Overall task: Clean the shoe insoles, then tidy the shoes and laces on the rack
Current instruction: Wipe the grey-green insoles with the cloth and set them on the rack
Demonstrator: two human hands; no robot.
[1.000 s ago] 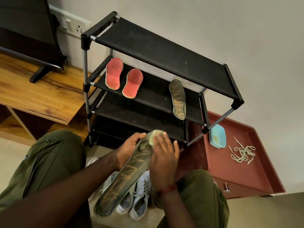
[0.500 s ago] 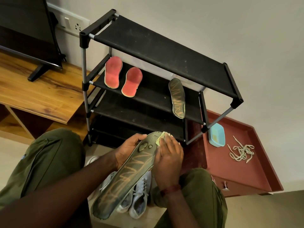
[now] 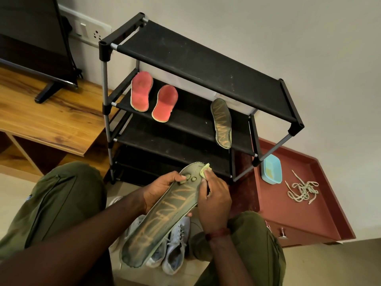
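A long dark green insole (image 3: 162,215) with orange markings lies slanted over my lap. My left hand (image 3: 162,188) grips its upper left edge, thumb on top. My right hand (image 3: 214,199) pinches a small yellow-green cloth (image 3: 205,169) and presses it on the insole's top end. On the black rack (image 3: 185,58), the second shelf carries two red insoles (image 3: 142,91) (image 3: 165,103) and a matching dark green insole (image 3: 221,122). White shoes (image 3: 175,244) stand on the floor under the held insole. A tangle of pale laces (image 3: 302,190) lies on the red tray (image 3: 299,213).
A light blue tub (image 3: 271,169) sits on the red tray beside the rack's right leg. A wooden TV unit (image 3: 41,118) with a TV stand is at the left. My knees in green trousers flank the shoes. The wall is close behind the rack.
My right hand with the cloth has slid from the middle of the insole's top end toward its right edge. The left hand keeps the same hold.
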